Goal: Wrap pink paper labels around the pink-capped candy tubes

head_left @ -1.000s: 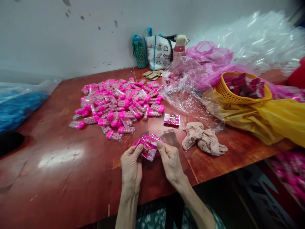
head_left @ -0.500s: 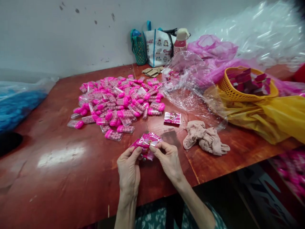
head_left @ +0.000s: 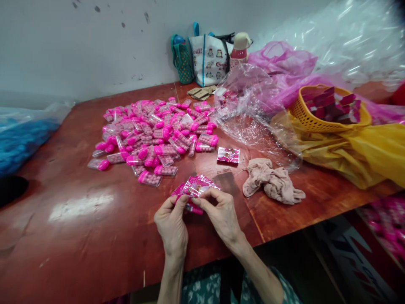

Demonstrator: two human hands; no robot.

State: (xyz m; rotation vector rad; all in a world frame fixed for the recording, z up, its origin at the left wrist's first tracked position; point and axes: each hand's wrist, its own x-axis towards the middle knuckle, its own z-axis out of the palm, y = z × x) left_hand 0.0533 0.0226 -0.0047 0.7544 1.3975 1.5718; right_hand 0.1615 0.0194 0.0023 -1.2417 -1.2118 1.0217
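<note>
Near the table's front edge, my left hand (head_left: 173,226) pinches the left side of some glossy pink printed wrappers (head_left: 200,184). My right hand (head_left: 220,215) grips their right side, thumb and fingertips close to those of the left. The wrappers fan out above the fingertips; how many there are cannot be made out. Just beyond lies a small stack of pink and white cards (head_left: 228,156), apart from both hands. A big heap of clear tubes with pink caps and pink beads (head_left: 152,135) spreads behind and left of the hands.
A crumpled beige cloth (head_left: 272,181) lies right of my right hand. Behind it are clear plastic film (head_left: 253,122), a yellow bag (head_left: 354,156) and a yellow basket (head_left: 311,122) of dark red pieces. Bags and a bottle (head_left: 239,50) stand by the wall; blue items (head_left: 25,137) are at left.
The wrappers have fanned wider apart. My right hand's thumb has moved left and slightly down, nearer my left thumb. The view has shifted slightly.
</note>
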